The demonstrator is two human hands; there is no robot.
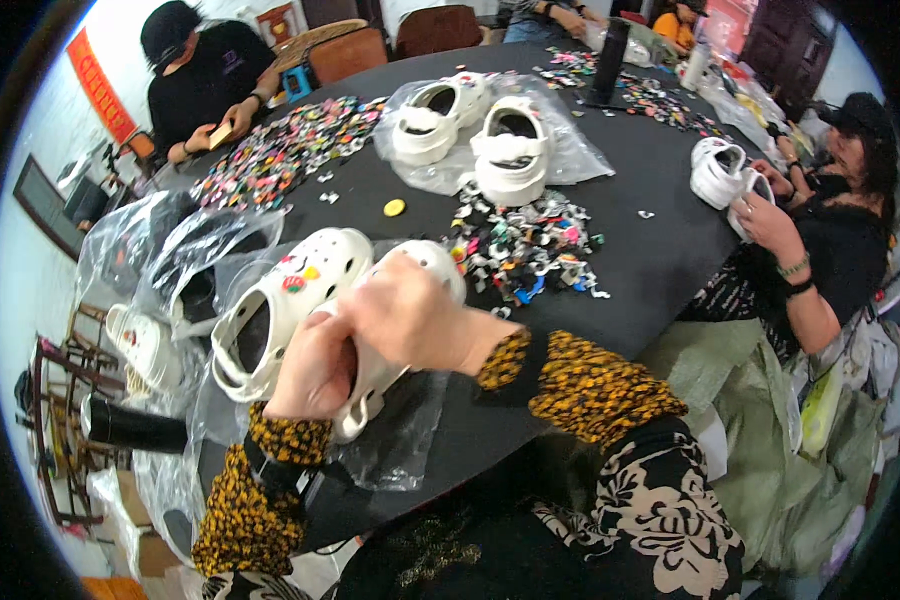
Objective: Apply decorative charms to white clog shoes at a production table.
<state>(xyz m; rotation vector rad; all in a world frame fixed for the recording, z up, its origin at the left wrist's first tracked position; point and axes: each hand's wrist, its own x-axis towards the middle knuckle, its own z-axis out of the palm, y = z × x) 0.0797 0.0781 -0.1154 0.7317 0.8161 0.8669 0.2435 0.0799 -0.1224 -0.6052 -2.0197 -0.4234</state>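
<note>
Best steady white clog (373,380), left of frame centre, in gripping left hand (315,370), press squarely with blurred right hand (402,312), cannot tell if closed.

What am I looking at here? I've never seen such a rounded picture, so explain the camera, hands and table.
There's no machine, just a person's bare hands. This single picture comes from a wide fisheye camera worn on their head, looking down, so straight edges bend near the rim. The left hand holds a white clog; the right hand is over it, too blurred to show its grip. Beside it, to the left, is a charm-decorated clog. The black table also carries shoe-charm piles and another pair of clogs on clear plastic.
</note>
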